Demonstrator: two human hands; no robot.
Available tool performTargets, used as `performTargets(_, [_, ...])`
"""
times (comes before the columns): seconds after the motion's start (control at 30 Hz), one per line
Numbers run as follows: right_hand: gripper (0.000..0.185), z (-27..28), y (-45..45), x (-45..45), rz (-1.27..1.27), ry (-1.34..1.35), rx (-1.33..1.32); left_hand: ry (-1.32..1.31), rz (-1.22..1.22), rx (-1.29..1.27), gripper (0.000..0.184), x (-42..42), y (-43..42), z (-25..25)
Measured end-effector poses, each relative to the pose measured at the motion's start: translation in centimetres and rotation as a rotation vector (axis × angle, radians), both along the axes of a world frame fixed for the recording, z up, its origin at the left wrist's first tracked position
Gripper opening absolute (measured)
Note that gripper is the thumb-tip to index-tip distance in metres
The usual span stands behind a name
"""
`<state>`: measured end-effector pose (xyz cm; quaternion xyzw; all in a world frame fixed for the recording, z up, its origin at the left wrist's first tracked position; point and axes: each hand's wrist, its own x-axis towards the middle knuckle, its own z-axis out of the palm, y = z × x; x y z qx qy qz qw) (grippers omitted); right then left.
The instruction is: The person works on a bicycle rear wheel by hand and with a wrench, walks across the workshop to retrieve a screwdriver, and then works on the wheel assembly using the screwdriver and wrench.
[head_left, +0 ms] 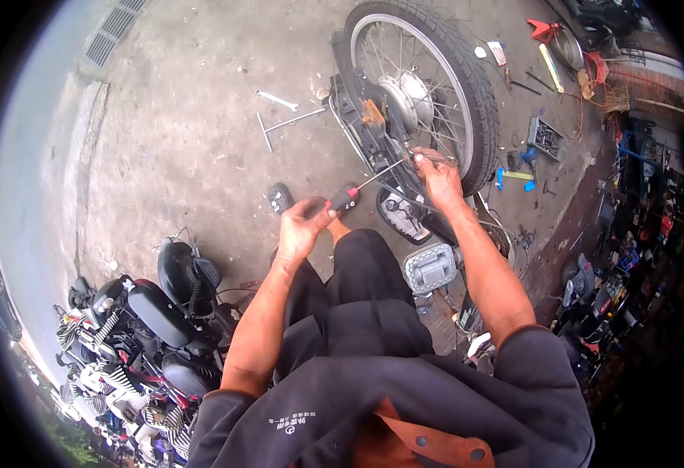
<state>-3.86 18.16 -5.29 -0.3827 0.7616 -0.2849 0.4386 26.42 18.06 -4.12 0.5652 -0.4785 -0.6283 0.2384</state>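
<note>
My left hand [303,224] is closed around the red and black handle of a screwdriver [343,198]. Its thin shaft points up and right toward the hub side of a spoked wheel [460,74]. My right hand [441,181] is closed beside the wheel's lower edge, with a slim metal tool [437,159] between thumb and fingers; its exact kind is hard to make out. Around the screwdriver tip are dark frame parts and cables, and the exact contact point is unclear. A rusty brown bracket [372,114] sits left of the hub [414,97].
On the concrete floor lie a wrench [277,100] and a T-handle tool [295,119]. A grey bin of small parts [545,139] stands right of the wheel. A ribbed grey metal part [430,268] is near my knee. Parked motorbikes [159,312] crowd the lower left.
</note>
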Motion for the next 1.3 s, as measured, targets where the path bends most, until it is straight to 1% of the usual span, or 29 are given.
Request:
performTargets(0.07, [0.031, 0.0, 0.4, -0.2, 0.033, 0.000, 0.025, 0.366, 0.178, 0.894, 0.024, 0.9, -0.7, -0.4])
performTargets(0.1, [0.032, 0.5, 0.5, -0.2, 0.061, 0.001, 0.032, 0.470, 0.199, 1.032, 0.021, 1.4, -1.0, -1.3])
performTargets(0.2, [0.034, 1.8, -1.4, -0.5, 0.098, 0.084, 0.068, 0.577, 0.257, 0.864, 0.020, 1.6, -1.0, -1.1])
performTargets(0.23, [0.036, 2.1, -1.2, -0.1, 0.104, 0.114, 0.104, 0.652, 0.406, 0.766, 0.025, 1.6, -0.2, -0.9])
performTargets(0.33, [0.039, 0.8, -1.3, -0.6, 0.158, 0.240, 0.149, 0.515, 0.608, 0.376, 0.033, -0.8, 0.9, 1.4])
performTargets(0.37, [0.040, 0.9, -1.2, -0.3, 0.145, 0.231, 0.143, 0.411, 0.638, 0.269, 0.036, -1.4, 1.7, 0.8])
performTargets(0.47, [0.042, 1.4, -1.4, 0.0, 0.100, 0.215, 0.117, 0.325, 0.705, 0.343, 0.033, -1.9, 2.8, -0.4])
performTargets(0.5, [0.042, 1.5, -1.4, -0.2, 0.115, 0.197, 0.074, 0.294, 0.745, 0.482, 0.029, -2.0, 2.7, -0.5])
performTargets(0.57, [0.042, 1.6, -1.6, -0.4, 0.151, 0.151, -0.004, 0.280, 0.704, 0.660, 0.028, -1.4, 2.1, -0.5])
performTargets(0.6, [0.041, 1.7, -2.0, -0.6, 0.204, 0.181, 0.087, 0.270, 0.683, 0.744, 0.028, -1.2, 1.8, -0.3])
performTargets(0.63, [0.040, 2.0, -2.5, -1.0, 0.253, 0.210, 0.177, 0.213, 0.674, 0.687, 0.028, -1.5, 1.8, 0.0])
performTargets(0.67, [0.039, 2.3, -2.6, -1.2, 0.301, 0.237, 0.272, 0.264, 0.773, 0.554, 0.029, -2.4, 1.8, 0.4])
performTargets(0.7, [0.039, 2.1, -2.3, -1.0, 0.287, 0.217, 0.226, 0.314, 0.871, 0.419, 0.029, -3.5, 1.9, 0.8])
performTargets(0.77, [0.038, 1.7, -2.3, -0.8, 0.257, 0.182, 0.122, 0.324, 0.875, 0.307, 0.029, -3.6, 1.9, 0.8])
performTargets(0.83, [0.036, 2.1, -2.1, -0.7, 0.170, 0.112, 0.204, 0.244, 0.698, 0.368, 0.030, -2.2, 2.2, 0.5])
performTargets(0.87, [0.035, 2.3, -2.0, -0.7, 0.128, 0.078, 0.245, 0.223, 0.679, 0.474, 0.031, -1.8, 2.2, 0.3])
performTargets(0.93, [0.034, 2.7, -2.2, -0.6, 0.132, 0.058, 0.215, 0.175, 0.634, 0.688, 0.033, -1.1, 2.3, 0.1])
performTargets(0.97, [0.034, 3.0, -2.3, -0.5, 0.133, 0.047, 0.200, 0.201, 0.675, 0.597, 0.034, -1.5, 2.7, 0.1])
performTargets(1.03, [0.034, 3.7, -2.6, -0.4, 0.193, 0.123, 0.198, 0.254, 0.755, 0.414, 0.036, -2.8, 3.4, -0.2])
performTargets(1.07, [0.034, 3.9, -2.6, -0.3, 0.224, 0.162, 0.199, 0.300, 0.782, 0.365, 0.038, -2.9, 3.7, -0.6])
performTargets(1.13, [0.034, 1.9, -2.1, -1.0, 0.191, 0.095, 0.152, 0.394, 0.838, 0.261, 0.040, -3.0, 4.1, -1.3])
performTargets(1.23, [0.033, 1.3, -2.1, -0.9, 0.178, 0.066, 0.123, 0.201, 0.688, 0.485, 0.036, -2.1, 3.4, 0.2])
performTargets(1.3, [0.033, 1.7, -2.6, -1.0, 0.178, 0.083, 0.151, 0.195, 0.642, 0.484, 0.035, -1.6, 3.6, 0.2])
